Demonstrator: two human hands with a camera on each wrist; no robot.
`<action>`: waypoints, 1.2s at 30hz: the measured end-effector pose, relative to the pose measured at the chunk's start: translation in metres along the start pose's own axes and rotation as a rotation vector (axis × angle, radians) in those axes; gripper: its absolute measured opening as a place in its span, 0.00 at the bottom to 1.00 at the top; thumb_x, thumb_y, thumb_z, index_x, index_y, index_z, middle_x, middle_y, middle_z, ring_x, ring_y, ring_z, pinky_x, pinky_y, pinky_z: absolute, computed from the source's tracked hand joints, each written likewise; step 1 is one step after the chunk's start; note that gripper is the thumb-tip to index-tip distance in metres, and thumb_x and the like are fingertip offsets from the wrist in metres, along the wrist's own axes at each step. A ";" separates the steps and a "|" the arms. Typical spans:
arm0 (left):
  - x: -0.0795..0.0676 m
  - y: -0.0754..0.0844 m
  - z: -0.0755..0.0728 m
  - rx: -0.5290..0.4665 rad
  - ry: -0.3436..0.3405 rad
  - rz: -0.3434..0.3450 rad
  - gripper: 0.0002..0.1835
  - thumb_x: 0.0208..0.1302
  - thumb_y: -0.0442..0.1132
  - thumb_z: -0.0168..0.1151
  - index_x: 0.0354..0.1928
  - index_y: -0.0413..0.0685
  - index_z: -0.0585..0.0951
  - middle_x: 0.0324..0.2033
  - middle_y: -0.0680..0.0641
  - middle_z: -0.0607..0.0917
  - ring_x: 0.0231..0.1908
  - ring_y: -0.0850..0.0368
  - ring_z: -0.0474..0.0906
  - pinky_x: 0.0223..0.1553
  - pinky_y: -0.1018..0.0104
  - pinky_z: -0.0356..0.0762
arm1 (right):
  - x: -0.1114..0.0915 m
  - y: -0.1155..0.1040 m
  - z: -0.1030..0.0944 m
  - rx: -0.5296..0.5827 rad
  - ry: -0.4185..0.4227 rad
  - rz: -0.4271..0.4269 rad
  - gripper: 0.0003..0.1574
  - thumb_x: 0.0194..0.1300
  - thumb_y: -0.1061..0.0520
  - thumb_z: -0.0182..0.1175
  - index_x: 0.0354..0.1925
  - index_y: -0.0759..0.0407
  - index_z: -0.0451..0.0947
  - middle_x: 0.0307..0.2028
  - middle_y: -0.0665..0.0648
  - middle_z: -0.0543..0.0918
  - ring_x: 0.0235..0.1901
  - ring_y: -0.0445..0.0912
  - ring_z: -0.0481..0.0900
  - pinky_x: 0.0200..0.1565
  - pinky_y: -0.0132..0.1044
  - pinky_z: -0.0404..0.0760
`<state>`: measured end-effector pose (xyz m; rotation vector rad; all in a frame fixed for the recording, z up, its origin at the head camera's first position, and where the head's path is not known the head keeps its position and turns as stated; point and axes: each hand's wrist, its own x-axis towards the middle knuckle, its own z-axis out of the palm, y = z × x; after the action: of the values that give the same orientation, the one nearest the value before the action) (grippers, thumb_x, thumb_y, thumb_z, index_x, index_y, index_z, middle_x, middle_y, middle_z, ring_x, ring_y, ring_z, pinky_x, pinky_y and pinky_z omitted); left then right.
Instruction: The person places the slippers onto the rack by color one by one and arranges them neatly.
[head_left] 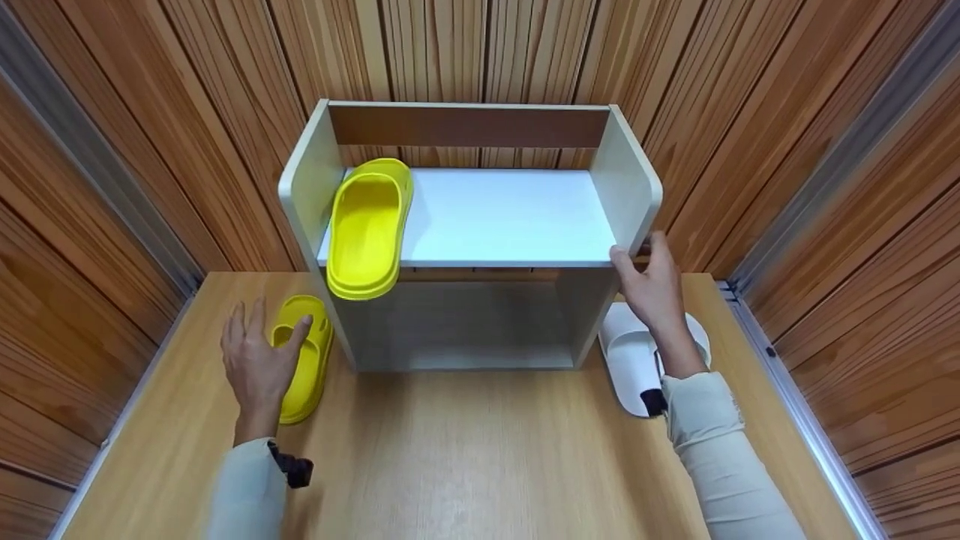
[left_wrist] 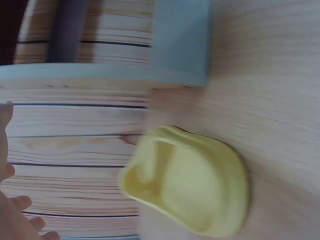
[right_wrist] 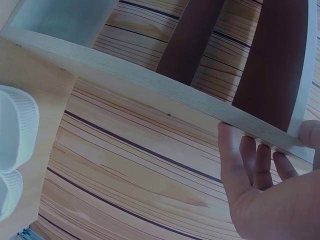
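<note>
A small white two-tier shoe rack (head_left: 502, 217) stands in the middle of the head view. My right hand (head_left: 658, 292) pinches the front edge of its right side panel (right_wrist: 150, 75), thumb on the inner side and fingers along the outer face. On the upper shelf, at the left, lies a yellow clog (head_left: 366, 232) with its end jutting past the front edge. Another yellow clog (head_left: 304, 386) rests on the table left of the rack. My left hand (head_left: 259, 367) hovers by that clog with fingers spread, holding nothing; the left wrist view has its fingertips (left_wrist: 37, 222) apart from the clog (left_wrist: 195, 185).
White slippers (head_left: 626, 360) sit on the table right of the rack, partly hidden under my right forearm. Wood-panelled walls (head_left: 480, 45) close in the back and both sides. Metal rails (head_left: 802, 420) run along the table's edges. The rack's lower tier (head_left: 465, 322) is open at the front.
</note>
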<state>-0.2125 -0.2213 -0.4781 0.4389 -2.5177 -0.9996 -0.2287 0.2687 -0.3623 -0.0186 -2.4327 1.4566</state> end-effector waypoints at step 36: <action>0.032 -0.046 0.048 -0.073 -0.308 -0.439 0.53 0.68 0.67 0.56 0.82 0.51 0.41 0.73 0.28 0.54 0.68 0.29 0.54 0.67 0.31 0.56 | 0.001 0.006 0.002 0.027 -0.010 -0.037 0.32 0.76 0.52 0.53 0.70 0.66 0.58 0.59 0.70 0.71 0.55 0.60 0.74 0.50 0.60 0.82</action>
<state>-0.2564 -0.2397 -0.5347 0.9041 -2.7019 -1.4088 -0.2311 0.2702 -0.3683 0.0397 -2.4075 1.4761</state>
